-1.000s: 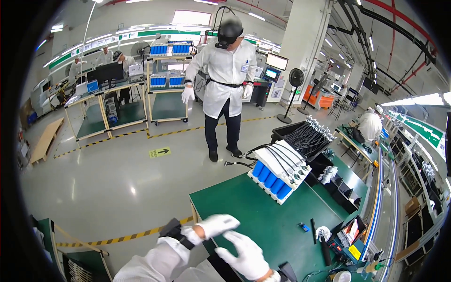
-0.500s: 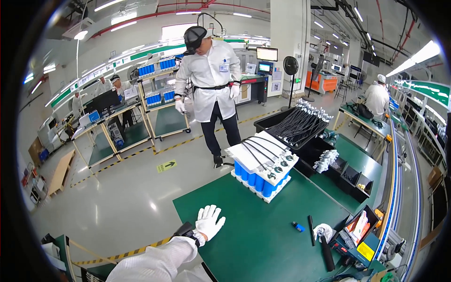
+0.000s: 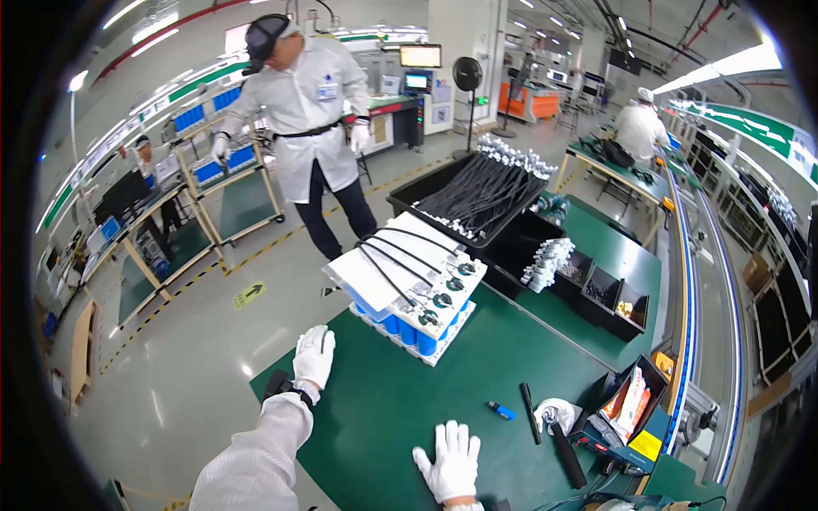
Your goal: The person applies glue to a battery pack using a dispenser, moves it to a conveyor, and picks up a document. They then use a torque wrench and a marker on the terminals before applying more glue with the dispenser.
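My left hand [image 3: 314, 356], in a white glove with a dark band at the wrist, is at the left edge of the green tabletop [image 3: 375, 409], fingers stretched out and holding nothing. Over the near part of the table, my right hand [image 3: 449, 462] is white-gloved too, palm down with fingers spread. Beyond both hands stands a block of blue cylinders [image 3: 407, 332] between white plates. White sheets [image 3: 383, 271] and several black cables [image 3: 399, 266] lie on its top. A small blue object [image 3: 501, 410] and a black rod [image 3: 530, 413] lie to the right of my right hand.
A black-handled tool [image 3: 567, 456], a white roll [image 3: 558, 412] and a filled black box [image 3: 635, 396] sit at the right. Farther back are a tray of black cables [image 3: 477, 196] and small parts bins [image 3: 601, 294]. A white-coated co-worker [image 3: 311, 94] stands beyond the table.
The view has turned to the right and down, so the table and block appear farther left. My right hand has come into view at the lower edge. My left hand stays outstretched.
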The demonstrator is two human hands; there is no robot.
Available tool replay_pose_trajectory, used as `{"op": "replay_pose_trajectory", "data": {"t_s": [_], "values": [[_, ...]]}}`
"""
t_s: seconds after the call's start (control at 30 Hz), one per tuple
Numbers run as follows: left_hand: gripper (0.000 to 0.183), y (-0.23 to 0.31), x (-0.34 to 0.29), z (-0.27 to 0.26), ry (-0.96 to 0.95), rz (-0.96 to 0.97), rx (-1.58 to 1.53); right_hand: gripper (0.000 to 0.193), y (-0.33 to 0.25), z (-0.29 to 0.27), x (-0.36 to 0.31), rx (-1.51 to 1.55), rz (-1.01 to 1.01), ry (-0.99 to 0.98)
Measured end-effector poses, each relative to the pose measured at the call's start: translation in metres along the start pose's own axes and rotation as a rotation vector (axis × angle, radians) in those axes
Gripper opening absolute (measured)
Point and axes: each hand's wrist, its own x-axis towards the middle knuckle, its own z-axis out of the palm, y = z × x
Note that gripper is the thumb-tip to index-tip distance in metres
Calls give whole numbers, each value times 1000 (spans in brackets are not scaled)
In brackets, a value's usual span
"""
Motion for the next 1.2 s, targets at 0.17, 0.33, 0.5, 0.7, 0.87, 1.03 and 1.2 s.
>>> {"op": "replay_pose_trajectory", "data": {"t_s": [0.17, 0.33, 0.5, 0.7, 0.87, 1.03, 1.2], "values": [[47, 19, 46, 43, -40, -113, -467, 37, 19, 19, 40, 154, 88, 278], [48, -28, 79, 104, 2, -222, -867, 37, 27, 14, 23, 52, 430, 522], [44, -44, 94, 168, 50, -172, -1179, 47, 61, 15, 41, -77, 642, 610], [38, -37, 98, 167, -110, -51, -998, 27, 94, 18, 58, -41, 451, 350], [50, -76, 99, 174, 74, -173, -1143, 20, 108, 17, 71, -110, 536, 434], [69, 84, 67, 65, 115, -410, -1237, 21, 144, 23, 55, -197, 582, 499], [54, 128, 55, -49, -358, -394, -1398, 21, 128, 16, 63, -105, 582, 485]]}}
